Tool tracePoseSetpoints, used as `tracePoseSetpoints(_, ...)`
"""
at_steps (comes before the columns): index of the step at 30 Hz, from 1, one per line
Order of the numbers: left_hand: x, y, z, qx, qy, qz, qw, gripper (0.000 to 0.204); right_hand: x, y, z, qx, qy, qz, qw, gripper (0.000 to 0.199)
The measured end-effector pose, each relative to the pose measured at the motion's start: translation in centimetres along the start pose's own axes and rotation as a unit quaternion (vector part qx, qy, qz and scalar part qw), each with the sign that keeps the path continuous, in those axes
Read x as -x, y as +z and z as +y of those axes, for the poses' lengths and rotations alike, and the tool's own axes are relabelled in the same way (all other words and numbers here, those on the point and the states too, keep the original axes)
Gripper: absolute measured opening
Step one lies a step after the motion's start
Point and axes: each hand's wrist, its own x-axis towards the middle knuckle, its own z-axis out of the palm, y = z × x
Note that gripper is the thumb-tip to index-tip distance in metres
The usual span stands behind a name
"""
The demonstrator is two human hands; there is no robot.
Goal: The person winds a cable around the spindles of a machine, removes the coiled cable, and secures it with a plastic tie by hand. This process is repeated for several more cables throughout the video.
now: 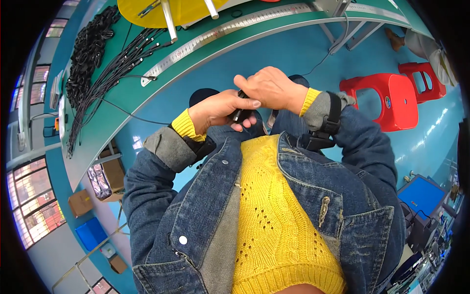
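Note:
My two hands are together in front of my lap, off the edge of the green table. A small black object [238, 114], short and glossy with a rod-like end, sits in my left hand [219, 109], pinched between thumb and fingers. Over its upper end my right hand [272, 88] is closed, its fingers curled and touching the left thumb. The right fingers hide much of the object, so its exact kind is unclear. Nearest on the table lies a spread of thin black cables [115, 73] with small connector ends. One cable [132, 115] trails over the table edge toward my left wrist.
A long steel ruler [210, 36] runs along the table's [161, 87] near edge. Behind the cables is a heap of black coiled cables [90, 54]. A yellow round plate [147, 12] with metal rods stands at the back. Red stools [399, 100] are at the right.

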Motion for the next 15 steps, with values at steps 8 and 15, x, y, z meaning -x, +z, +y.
tracePoseSetpoints(8,-1.3,-2.1,-1.4,-0.014,0.095,-0.051,0.994,0.036,-0.2,2.4,0.1,-0.198,0.024,0.123,0.972,0.017)
tracePoseSetpoints(15,-1.3,-3.3,-1.1,0.0,-0.044,-0.099,0.994,0.041,-0.1,3.0,0.1,-0.101,0.109,0.027,0.989,0.017)
